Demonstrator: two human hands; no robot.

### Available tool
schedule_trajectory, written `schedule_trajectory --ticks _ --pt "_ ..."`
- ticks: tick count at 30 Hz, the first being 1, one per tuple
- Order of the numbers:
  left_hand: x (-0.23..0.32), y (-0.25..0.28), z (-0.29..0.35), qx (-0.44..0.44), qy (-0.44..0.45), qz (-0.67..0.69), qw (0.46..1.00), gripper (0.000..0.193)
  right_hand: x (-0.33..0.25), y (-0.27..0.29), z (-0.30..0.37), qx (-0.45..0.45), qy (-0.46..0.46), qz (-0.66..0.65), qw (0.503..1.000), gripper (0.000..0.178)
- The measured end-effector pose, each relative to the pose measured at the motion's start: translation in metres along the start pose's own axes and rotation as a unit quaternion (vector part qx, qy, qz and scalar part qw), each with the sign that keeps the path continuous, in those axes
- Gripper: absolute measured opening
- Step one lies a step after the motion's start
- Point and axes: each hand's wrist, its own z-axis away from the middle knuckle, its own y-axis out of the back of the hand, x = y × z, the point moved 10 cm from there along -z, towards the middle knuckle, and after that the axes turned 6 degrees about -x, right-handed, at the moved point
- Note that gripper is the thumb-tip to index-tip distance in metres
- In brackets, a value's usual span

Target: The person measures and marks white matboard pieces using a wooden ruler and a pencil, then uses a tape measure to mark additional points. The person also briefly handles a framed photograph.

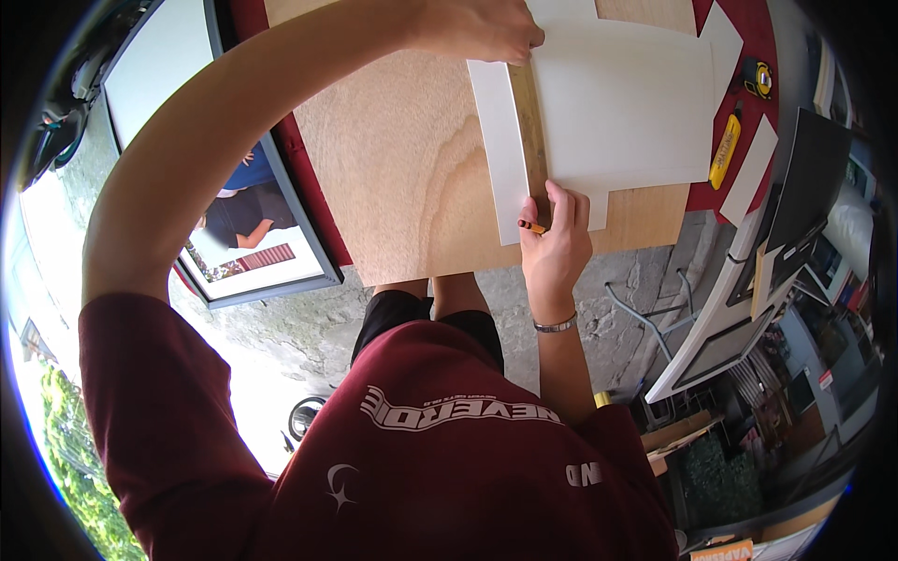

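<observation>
A flat white board point(622, 107) with stepped corners lies on a plywood sheet point(402, 159). Along its left part runs a narrow wooden strip point(531, 131), with a white margin point(500, 150) showing to the left of it. My left hand point(496, 33) reaches across to the far end of the strip; its fingers are curled down on it, and the fingertips are partly hidden. At the near end, my right hand point(558, 238) is closed on a slim orange and dark pencil point(531, 226), its fingers touching the strip's end. The pencil's tip cannot be made out.
Right of the board, a yellow utility knife point(725, 150), a tape measure point(757, 79) and white offcuts point(751, 170) lie on the red surface point(702, 194). To the left leans a framed picture point(248, 234). More frames point(730, 346) stand at right, near metal legs point(655, 323).
</observation>
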Motion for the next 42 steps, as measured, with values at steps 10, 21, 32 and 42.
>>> schedule_trajectory --ticks 10,21,32,42 --pt "0.061 -0.024 0.030 0.118 0.183 -0.116 0.969 0.052 -0.003 0.000 0.002 -0.021 0.010 -0.001 1.000 0.034" --pt "0.069 -0.053 0.041 0.184 0.323 -0.043 0.927 0.111 0.008 0.046 -0.023 -0.022 0.033 -0.125 0.991 0.019" --pt "0.069 -0.056 0.044 0.227 0.327 -0.017 0.917 0.116 0.008 0.008 -0.146 0.084 0.077 -0.367 0.923 0.026" --pt "0.069 -0.055 0.041 0.208 0.333 -0.030 0.919 0.115 -0.002 -0.007 -0.156 0.099 0.138 -0.283 0.944 0.020"
